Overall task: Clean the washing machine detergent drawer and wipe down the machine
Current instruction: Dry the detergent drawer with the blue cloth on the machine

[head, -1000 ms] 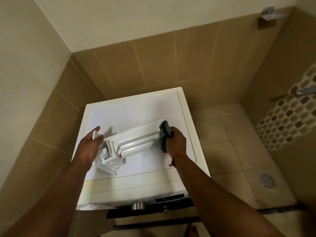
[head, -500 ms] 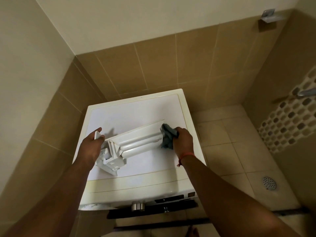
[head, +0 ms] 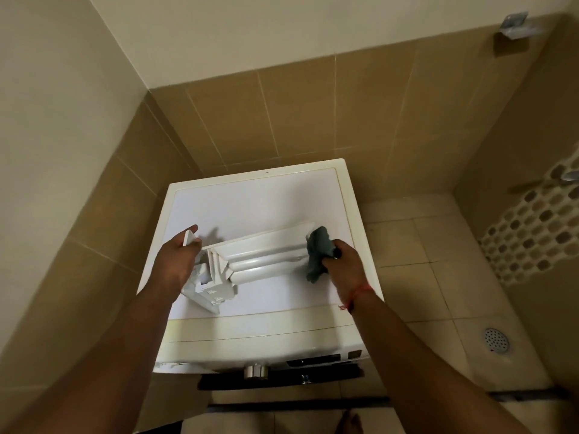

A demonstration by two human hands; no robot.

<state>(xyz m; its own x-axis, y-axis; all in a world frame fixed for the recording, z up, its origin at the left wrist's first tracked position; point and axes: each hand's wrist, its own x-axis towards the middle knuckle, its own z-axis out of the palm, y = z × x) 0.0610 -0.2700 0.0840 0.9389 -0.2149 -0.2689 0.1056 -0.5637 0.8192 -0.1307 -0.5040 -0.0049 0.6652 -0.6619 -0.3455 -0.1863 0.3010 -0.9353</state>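
Observation:
A white detergent drawer lies on its side across the flat top of the white washing machine. My left hand grips the drawer's left end, near its compartments, and steadies it. My right hand is shut on a dark grey-blue cloth, pressed against the drawer's right end. A red thread circles my right wrist. The machine's front panel and knob show below.
The machine stands in a corner of tan tiled walls, tight against the left wall. Tiled floor with a round drain lies to the right. A mosaic wall strip and a tap are at the far right. My bare foot shows at the bottom.
My right hand with the cloth has shifted slightly along the drawer's right end. The view has tilted down a little. My left hand keeps its hold.

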